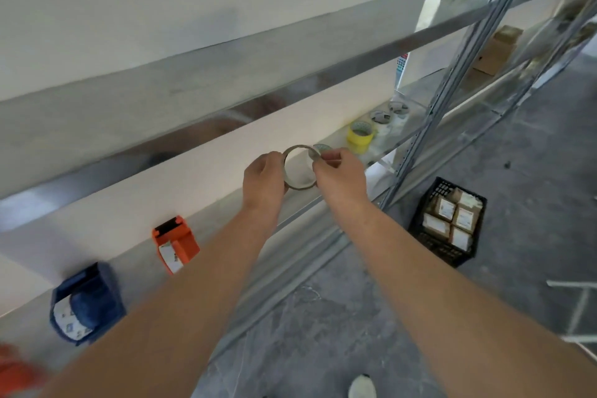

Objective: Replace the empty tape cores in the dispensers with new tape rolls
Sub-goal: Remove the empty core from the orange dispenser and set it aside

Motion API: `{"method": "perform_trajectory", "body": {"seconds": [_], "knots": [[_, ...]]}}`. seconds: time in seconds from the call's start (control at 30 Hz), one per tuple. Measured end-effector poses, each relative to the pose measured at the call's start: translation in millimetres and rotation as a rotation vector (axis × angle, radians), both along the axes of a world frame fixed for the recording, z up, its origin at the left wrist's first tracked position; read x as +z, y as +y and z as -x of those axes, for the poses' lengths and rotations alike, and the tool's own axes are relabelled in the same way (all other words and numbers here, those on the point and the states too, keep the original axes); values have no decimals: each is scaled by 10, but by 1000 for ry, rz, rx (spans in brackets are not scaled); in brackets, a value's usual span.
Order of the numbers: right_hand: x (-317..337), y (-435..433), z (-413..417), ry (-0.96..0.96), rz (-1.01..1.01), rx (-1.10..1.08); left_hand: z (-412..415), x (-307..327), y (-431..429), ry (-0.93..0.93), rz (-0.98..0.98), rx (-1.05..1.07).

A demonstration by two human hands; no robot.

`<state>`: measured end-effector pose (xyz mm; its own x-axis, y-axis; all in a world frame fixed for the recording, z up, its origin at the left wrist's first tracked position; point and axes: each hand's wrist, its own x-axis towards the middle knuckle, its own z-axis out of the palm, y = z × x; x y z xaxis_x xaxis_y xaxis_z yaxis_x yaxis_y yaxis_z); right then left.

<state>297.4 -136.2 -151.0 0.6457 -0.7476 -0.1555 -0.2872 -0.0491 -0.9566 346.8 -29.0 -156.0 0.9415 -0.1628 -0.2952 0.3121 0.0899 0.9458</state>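
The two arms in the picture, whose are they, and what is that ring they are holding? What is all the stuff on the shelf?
The arms belong to a person wearing a camera on their head, so you see what they see, looking down. The left hand and the right hand hold a thin brownish cardboard ring between them; it looks like an empty tape core. Below is a long grey metal shelf. On it lie an orange tape dispenser, a blue tape dispenser, a yellow roll of tape and a few greyish rolls farther along. On the floor stands a black plastic crate of small packages.
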Motion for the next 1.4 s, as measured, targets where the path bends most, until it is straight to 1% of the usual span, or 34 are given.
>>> {"method": "perform_trajectory", "body": {"seconds": [0.23, 0.33, 0.43, 0.63, 0.83, 1.0, 1.23, 1.4], "knots": [[-241, -805, -345, 16, -36, 46, -214, -158, -787, 21, -11, 54], [-297, -1144, -458, 3, -55, 110, -309, -234, -1126, 43, -11, 134], [-362, -1474, -557, 37, -44, 160, -375, -279, -1421, 71, -6, 203], [-490, -1902, -758, 73, -41, 209, -550, -416, -1846, 98, -40, 248], [-599, -2305, -1041, 141, -67, 199, -866, -531, -2167, 120, -94, 196], [-762, -2541, -1275, 226, -12, 209, -1172, -758, -2378, 192, -153, 147], [-1000, -2756, -1558, 264, 17, 202, -1482, -848, -2566, 240, -244, 73], [-1186, -2914, -1710, 305, 7, 212, -1590, -906, -2675, 243, -270, 75]]}}
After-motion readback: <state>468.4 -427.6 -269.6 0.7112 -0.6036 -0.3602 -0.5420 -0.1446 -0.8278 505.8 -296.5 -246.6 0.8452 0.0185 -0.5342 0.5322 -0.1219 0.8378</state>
